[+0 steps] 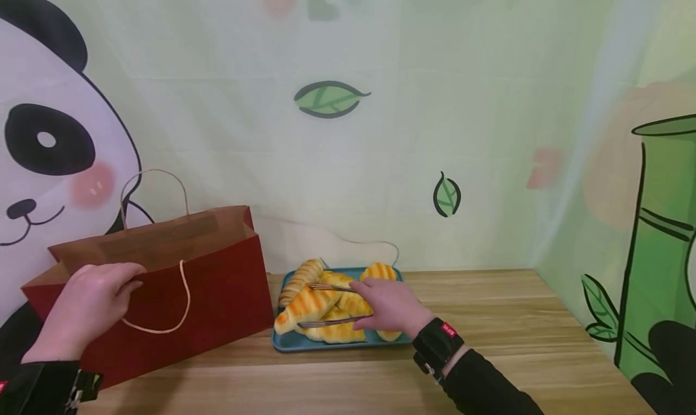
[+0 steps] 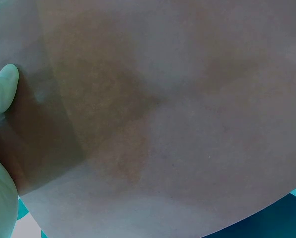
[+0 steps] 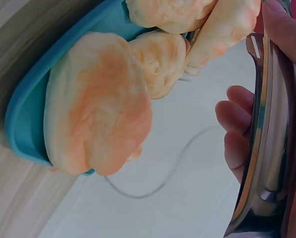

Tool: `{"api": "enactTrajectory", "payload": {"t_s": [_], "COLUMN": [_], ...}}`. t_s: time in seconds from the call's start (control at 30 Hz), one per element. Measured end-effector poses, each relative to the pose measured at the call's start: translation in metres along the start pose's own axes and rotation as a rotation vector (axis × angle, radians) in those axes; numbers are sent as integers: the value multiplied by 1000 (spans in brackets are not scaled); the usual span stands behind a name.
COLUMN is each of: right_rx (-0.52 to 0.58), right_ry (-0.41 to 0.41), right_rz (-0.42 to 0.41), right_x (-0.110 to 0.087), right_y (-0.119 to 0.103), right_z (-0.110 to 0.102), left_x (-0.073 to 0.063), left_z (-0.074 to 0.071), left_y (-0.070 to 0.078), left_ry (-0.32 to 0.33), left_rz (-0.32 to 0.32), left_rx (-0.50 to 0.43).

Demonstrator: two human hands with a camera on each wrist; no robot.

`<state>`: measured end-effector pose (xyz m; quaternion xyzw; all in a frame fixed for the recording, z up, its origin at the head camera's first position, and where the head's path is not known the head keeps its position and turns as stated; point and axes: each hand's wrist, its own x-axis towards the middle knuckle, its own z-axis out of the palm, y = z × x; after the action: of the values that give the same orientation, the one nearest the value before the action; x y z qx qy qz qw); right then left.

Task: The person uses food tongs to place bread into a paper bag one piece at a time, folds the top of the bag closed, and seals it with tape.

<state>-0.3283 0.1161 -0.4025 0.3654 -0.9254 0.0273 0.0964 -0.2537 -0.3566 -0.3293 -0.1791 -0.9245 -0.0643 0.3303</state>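
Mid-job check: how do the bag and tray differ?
Colour: the bag is dark red outside, the tray blue.
Pose: the bag stands upright, the tray lies flat.
Height: the bag is tall, the tray shallow.
Shared: both rest on the table.

Below the left hand [image 1: 89, 309] and the right hand [image 1: 394, 306] runs a brown wood-grain surface [image 1: 544, 336], and beyond both stands a pale green backdrop [image 1: 489, 101]. On it, a panda [image 1: 49, 158] is drawn behind the left hand, while a larger leaf [image 1: 328, 99] sits above and left of the right hand, and a smaller leaf [image 1: 447, 195] above and right of it. Well to the right of that hand rises a green bamboo stalk [image 1: 660, 240], a leafy sprig [image 1: 600, 309] beside its lower part, with a pink patch [image 1: 545, 168] higher up between stalk and hand.
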Motion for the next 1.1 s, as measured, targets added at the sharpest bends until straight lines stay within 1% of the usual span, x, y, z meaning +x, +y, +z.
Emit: {"api": "enactTrajectory", "payload": {"t_s": [0.27, 0.5, 0.7, 0.83, 1.1], "right_rx": [-65, -115, -147, -170, -176], "right_ry": [13, 49, 73, 103, 150], "right_rz": [-18, -43, -44, -52, -50], "right_x": [2, 3, 4, 5, 6], "right_y": [-1, -3, -5, -5, -5], "right_z": [3, 5, 7, 11, 17], "left_x": [1, 1, 1, 1, 1], "left_z": [0, -2, -1, -1, -1], "left_y": [3, 4, 4, 3, 3], "left_ry": [-14, -19, -23, -17, -5], "left_rz": [-23, -32, -31, -22, -12], "left_rx": [-16, -6, -1, 3, 2]}}
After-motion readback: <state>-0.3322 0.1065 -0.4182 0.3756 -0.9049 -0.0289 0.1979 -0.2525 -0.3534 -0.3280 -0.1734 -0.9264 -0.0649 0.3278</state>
